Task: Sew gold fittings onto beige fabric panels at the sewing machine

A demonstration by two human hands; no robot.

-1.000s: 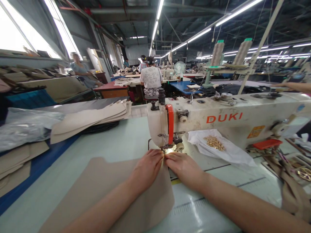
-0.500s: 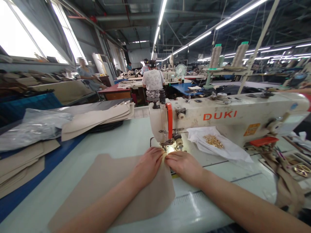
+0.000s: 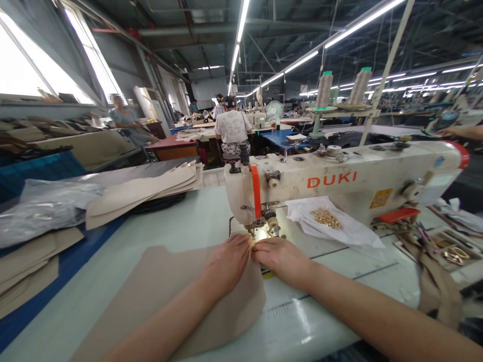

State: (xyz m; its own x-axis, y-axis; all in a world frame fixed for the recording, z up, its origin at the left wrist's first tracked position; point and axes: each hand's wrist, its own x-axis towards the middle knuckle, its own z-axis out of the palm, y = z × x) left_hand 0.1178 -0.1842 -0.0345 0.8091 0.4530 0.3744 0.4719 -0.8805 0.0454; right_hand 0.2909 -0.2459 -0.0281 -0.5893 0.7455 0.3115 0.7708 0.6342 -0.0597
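Taupe panel [image 3: 147,281], flat on the pale green tabletop [image 3: 204,211] and reaching the needle area of the sewing machine [image 3: 294,173]. As far as it shows, its long axis runs from near left to far right; the near-left end is cut off by the frame and partly covered by the forearm. The broad right end, with a rounded near corner, faces the machine; a notch breaks the far edge.

From left to right: a clear plastic bag [image 3: 45,201] lies beyond stacked taupe pieces [image 3: 30,266]; farther right, a fanned pile of paler pieces [image 3: 143,191] points far right.

The left hand [image 3: 228,261] rests on the panel, fingers drawn together, tips pinching its edge just near the needle. The right hand [image 3: 281,259], also closed, pinches the same edge from the right; the thumbs are largely hidden.

The machine arm reads "DUKI" in orange-red capitals; farther right are an orange label [image 3: 381,198], too small to read, and a blue emblem [image 3: 438,161]. Below the lettering, gold metal pieces [image 3: 325,218] lie on a white bag [image 3: 358,235]. Ruler marks [image 3: 289,307] on the near tabletop bear no legible figures. At far right, an open box [image 3: 468,260] holds gold rings [image 3: 456,255].
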